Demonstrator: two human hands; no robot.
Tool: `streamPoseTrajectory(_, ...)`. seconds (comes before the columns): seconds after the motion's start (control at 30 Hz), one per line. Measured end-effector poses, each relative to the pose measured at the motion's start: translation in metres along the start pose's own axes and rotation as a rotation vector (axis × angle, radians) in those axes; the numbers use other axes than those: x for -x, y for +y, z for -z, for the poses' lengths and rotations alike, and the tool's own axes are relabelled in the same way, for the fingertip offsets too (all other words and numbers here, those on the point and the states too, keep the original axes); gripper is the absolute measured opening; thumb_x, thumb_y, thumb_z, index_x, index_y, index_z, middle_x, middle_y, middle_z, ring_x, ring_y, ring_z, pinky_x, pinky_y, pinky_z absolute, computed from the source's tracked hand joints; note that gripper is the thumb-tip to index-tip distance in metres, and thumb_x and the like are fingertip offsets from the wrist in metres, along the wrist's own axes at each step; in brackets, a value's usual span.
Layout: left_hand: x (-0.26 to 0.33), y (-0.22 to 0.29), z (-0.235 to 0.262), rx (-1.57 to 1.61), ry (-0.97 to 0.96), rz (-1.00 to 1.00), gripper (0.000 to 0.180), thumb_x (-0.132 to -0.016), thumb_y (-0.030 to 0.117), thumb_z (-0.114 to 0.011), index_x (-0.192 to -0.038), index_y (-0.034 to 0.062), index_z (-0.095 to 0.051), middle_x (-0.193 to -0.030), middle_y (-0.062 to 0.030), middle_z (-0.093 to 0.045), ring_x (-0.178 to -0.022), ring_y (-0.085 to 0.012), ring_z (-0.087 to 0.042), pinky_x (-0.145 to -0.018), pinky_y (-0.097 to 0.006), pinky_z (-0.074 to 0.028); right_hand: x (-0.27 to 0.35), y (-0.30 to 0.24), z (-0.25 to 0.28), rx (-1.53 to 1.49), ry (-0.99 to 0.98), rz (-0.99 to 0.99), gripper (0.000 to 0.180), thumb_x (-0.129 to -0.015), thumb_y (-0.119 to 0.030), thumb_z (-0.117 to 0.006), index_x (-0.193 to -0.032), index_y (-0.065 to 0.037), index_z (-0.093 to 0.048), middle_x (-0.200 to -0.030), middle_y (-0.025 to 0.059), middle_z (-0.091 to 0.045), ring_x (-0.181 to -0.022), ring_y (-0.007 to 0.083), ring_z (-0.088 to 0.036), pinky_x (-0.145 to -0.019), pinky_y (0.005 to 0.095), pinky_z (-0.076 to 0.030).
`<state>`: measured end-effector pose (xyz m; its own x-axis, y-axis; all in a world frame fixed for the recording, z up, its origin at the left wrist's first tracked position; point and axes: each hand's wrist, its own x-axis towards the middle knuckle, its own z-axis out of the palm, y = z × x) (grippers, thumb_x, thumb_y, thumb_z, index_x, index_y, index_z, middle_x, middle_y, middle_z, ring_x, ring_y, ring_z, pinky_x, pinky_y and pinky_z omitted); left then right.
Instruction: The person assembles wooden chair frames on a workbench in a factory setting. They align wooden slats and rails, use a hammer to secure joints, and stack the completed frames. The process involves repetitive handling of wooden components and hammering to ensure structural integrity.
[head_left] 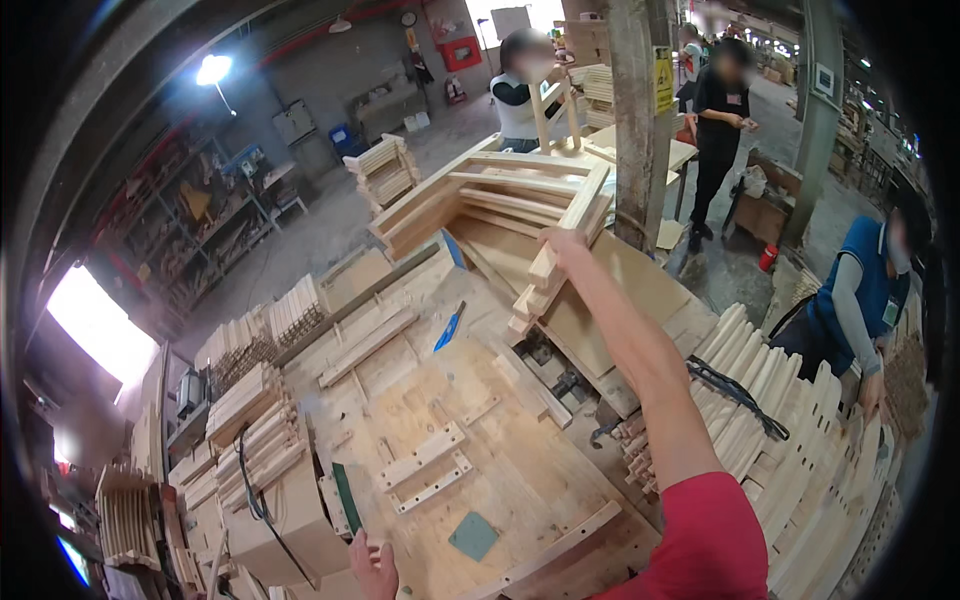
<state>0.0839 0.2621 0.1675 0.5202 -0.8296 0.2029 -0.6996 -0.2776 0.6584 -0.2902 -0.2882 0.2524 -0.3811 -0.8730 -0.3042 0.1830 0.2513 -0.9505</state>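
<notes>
My right arm, in a red sleeve, reaches far across the workbench (540,450). At its end my right hand (566,246) is closed around a pale wooden frame (580,205), which rests with other frames (490,180) on a brown board. Low in the view, near the bench's left edge, my left hand (374,568) holds nothing and its fingers are apart. Just above it lies a dark green strip (346,497). A handsaw with a blue handle (450,327), a wooden jig (424,466) and a green square pad (473,536) lie on the bench top.
Stacks of wooden slats (265,435) line the left side, and many slotted wooden pieces (790,440) lie at the right. A concrete pillar (640,120) rises beyond the frames. One person (525,90) handles a frame ahead; others (850,290) are at the right.
</notes>
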Motion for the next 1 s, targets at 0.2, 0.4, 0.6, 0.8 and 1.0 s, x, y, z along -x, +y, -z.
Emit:
streamPoseTrajectory(0.2,0.06,-0.026,-0.013,-0.06,-0.065,0.247,0.048,-0.093,0.016,-0.07,-0.135,-0.0035,-0.06,-0.111,-0.018,-0.069,-0.09,-0.0271,-0.068,-0.074,-0.039,-0.056,0.001,0.007,0.067,0.47,0.064,0.264,0.054,-0.093,-0.045,-0.07,-0.111,0.006,-0.073,-0.098,0.0191,-0.075,-0.084,0.0258,-0.075,-0.069,0.0411,-0.061)
streamPoseTrajectory(0.4,0.106,-0.024,-0.08,0.01,-0.158,0.101,0.046,-0.096,0.02,-0.067,-0.133,-0.0056,-0.061,-0.106,-0.0189,-0.07,-0.091,-0.0268,-0.068,-0.075,-0.037,-0.056,0.182,0.099,0.121,0.528,-0.488,0.536,0.035,-0.095,-0.039,-0.067,-0.091,-0.005,-0.069,-0.085,0.0143,-0.068,-0.08,0.0263,-0.067,-0.074,0.0436,-0.053)
streamPoseTrajectory(0.6,0.122,0.028,-0.154,0.312,-0.608,-0.265,0.039,-0.097,0.015,-0.064,-0.128,-0.0068,-0.063,-0.102,-0.0159,-0.071,-0.082,-0.0226,-0.068,-0.069,-0.034,-0.054,0.39,0.289,0.282,0.347,-0.671,-0.134,0.037,-0.098,-0.036,-0.07,-0.118,-0.004,-0.068,-0.089,0.004,-0.07,-0.075,0.0132,-0.065,-0.068,0.0319,-0.055)
streamPoseTrajectory(0.8,0.121,0.067,-0.166,0.276,-0.855,-0.686,0.033,-0.095,0.011,-0.065,-0.124,-0.0043,-0.064,-0.101,-0.0163,-0.07,-0.078,-0.025,-0.068,-0.067,-0.035,-0.054,0.497,0.33,0.383,0.754,-0.333,-0.002,0.046,-0.095,-0.039,-0.071,-0.121,-0.001,-0.067,-0.1,0.0143,-0.074,-0.086,0.0278,-0.071,-0.08,0.0381,-0.056)
streamPoseTrajectory(1.0,0.178,0.116,-0.174,0.29,-1.049,-0.898,0.027,-0.092,0.012,-0.069,-0.115,-0.0026,-0.066,-0.094,-0.0159,-0.07,-0.074,-0.0253,-0.069,-0.065,-0.036,-0.054,0.566,0.289,0.455,0.478,0.235,0.032,0.043,-0.093,-0.036,-0.07,-0.116,0.0,-0.069,-0.095,0.0126,-0.078,-0.083,0.0269,-0.075,-0.078,0.0372,-0.056)
